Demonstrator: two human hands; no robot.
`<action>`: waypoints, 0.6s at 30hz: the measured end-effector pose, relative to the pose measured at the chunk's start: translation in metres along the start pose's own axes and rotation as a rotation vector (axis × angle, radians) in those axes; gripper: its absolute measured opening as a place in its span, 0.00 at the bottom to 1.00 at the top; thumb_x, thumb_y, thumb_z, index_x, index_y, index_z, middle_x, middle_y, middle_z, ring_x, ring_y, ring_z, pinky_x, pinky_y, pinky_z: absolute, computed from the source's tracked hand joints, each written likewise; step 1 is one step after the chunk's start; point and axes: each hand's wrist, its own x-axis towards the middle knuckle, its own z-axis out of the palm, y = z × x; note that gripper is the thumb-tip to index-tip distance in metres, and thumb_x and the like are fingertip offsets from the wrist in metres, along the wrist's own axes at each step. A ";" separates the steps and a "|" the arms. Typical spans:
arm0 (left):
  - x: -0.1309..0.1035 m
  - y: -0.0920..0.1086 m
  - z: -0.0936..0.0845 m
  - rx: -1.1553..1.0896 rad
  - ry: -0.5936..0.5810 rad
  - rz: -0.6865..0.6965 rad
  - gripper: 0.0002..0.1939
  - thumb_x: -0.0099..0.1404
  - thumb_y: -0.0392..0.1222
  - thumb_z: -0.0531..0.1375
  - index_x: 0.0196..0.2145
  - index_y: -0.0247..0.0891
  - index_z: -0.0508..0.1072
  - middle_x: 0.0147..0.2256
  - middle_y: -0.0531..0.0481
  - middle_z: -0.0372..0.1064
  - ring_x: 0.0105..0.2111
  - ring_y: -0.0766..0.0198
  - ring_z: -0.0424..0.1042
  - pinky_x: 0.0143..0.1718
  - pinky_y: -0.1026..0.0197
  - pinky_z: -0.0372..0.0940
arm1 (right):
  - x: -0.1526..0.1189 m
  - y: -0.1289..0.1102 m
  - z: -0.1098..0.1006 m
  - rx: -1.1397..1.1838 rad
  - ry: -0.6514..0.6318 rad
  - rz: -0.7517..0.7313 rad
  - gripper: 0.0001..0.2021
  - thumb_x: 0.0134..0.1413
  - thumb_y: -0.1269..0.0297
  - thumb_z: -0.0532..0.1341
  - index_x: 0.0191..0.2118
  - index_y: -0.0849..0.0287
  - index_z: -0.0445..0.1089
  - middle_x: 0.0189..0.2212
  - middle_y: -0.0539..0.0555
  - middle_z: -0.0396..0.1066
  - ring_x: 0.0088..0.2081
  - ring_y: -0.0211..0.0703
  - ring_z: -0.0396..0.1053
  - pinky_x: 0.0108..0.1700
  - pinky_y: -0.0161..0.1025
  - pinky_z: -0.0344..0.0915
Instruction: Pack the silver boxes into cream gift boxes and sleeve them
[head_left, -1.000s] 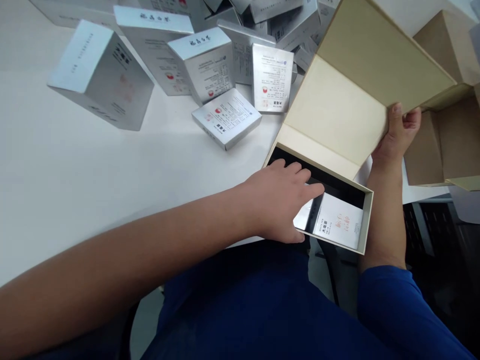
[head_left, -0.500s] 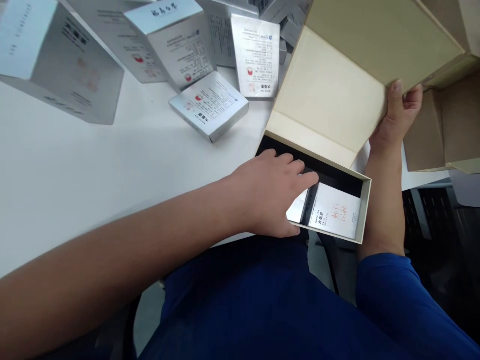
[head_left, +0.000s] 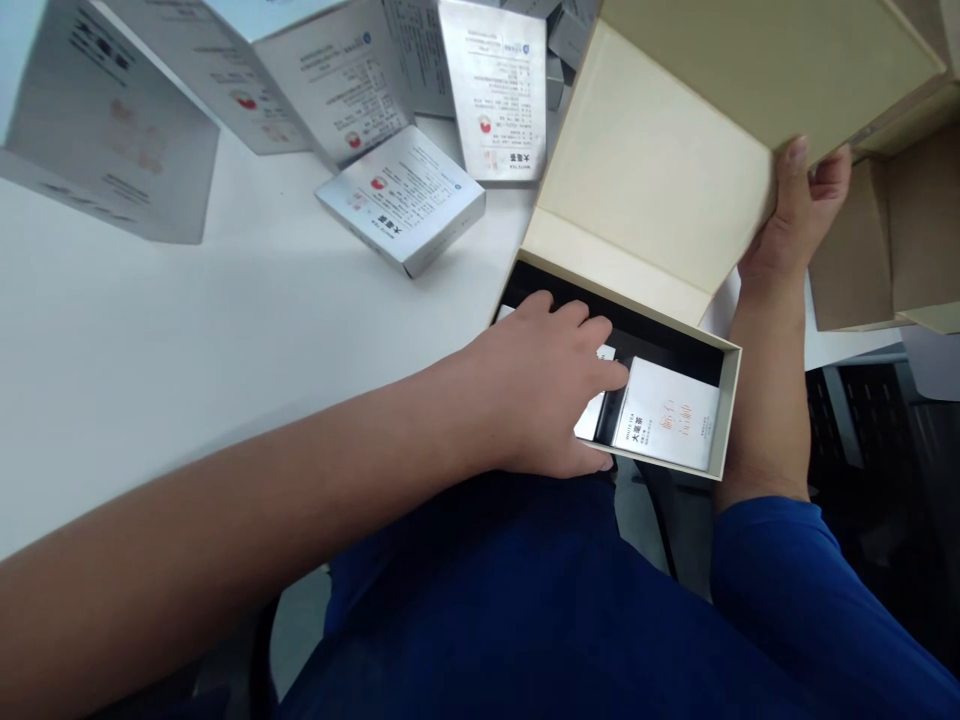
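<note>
I'm holding the left hand (head_left: 529, 395), fingers spread, over the open box (head_left: 729, 412), gripping what I can't tell, while the right hand (head_left: 791, 220) is pinching the lid (head_left: 652, 170). Inside, a white packet (head_left: 667, 415) is showing "WHITE TEA 大毫茶"; beyond, on the table (head_left: 255, 330), a silver carton (head_left: 405, 195) is repeating it.

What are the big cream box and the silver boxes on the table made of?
The cream box looks like stiff cardboard, smooth and matte: flat panels, straight creases. The silver boxes seem to be thin card, perhaps foil-coated: crisp edges, soft metallic sheen.
</note>
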 end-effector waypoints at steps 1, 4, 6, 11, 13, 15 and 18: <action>0.000 0.000 0.000 -0.004 0.009 -0.003 0.29 0.60 0.68 0.68 0.50 0.45 0.83 0.56 0.39 0.75 0.56 0.39 0.72 0.58 0.39 0.65 | 0.000 -0.002 0.000 -0.026 0.000 0.003 0.19 0.67 0.54 0.71 0.52 0.56 0.64 0.52 0.54 0.80 0.56 0.44 0.79 0.79 0.68 0.52; 0.000 0.001 -0.001 -0.016 0.001 -0.006 0.27 0.61 0.66 0.68 0.49 0.46 0.83 0.57 0.41 0.75 0.57 0.41 0.72 0.58 0.40 0.65 | -0.002 -0.007 0.004 -0.064 -0.014 0.030 0.23 0.65 0.50 0.72 0.53 0.54 0.63 0.53 0.53 0.79 0.58 0.44 0.78 0.79 0.66 0.53; 0.000 0.001 -0.003 -0.013 -0.019 -0.013 0.26 0.61 0.65 0.68 0.49 0.45 0.84 0.58 0.41 0.75 0.57 0.41 0.73 0.59 0.40 0.65 | -0.003 -0.008 0.005 -0.056 -0.002 0.042 0.24 0.65 0.46 0.71 0.54 0.54 0.62 0.54 0.53 0.78 0.62 0.46 0.77 0.80 0.67 0.50; 0.000 0.000 -0.002 0.028 -0.029 -0.004 0.27 0.62 0.66 0.67 0.49 0.46 0.83 0.59 0.42 0.75 0.55 0.42 0.74 0.58 0.40 0.66 | -0.002 -0.006 0.005 -0.032 0.000 0.133 0.31 0.59 0.39 0.73 0.52 0.51 0.60 0.59 0.52 0.75 0.74 0.53 0.65 0.81 0.67 0.47; 0.000 -0.001 0.000 0.034 -0.008 0.005 0.27 0.62 0.68 0.66 0.50 0.46 0.83 0.58 0.41 0.75 0.54 0.42 0.74 0.57 0.39 0.66 | -0.001 -0.009 0.006 -0.036 -0.025 0.152 0.31 0.59 0.37 0.72 0.52 0.51 0.60 0.64 0.53 0.73 0.76 0.54 0.62 0.82 0.65 0.45; -0.001 -0.001 0.001 0.036 0.003 0.012 0.28 0.63 0.68 0.66 0.50 0.46 0.83 0.59 0.41 0.74 0.54 0.41 0.74 0.58 0.38 0.66 | -0.002 -0.016 0.009 -0.059 -0.035 0.143 0.32 0.58 0.35 0.72 0.52 0.50 0.60 0.65 0.53 0.73 0.75 0.53 0.65 0.83 0.63 0.45; -0.002 0.000 0.000 0.040 -0.003 0.017 0.28 0.64 0.66 0.68 0.52 0.44 0.81 0.59 0.40 0.74 0.57 0.39 0.73 0.60 0.38 0.66 | -0.004 -0.028 0.013 -0.059 -0.029 0.101 0.30 0.57 0.35 0.73 0.49 0.51 0.63 0.61 0.51 0.77 0.71 0.52 0.71 0.82 0.60 0.48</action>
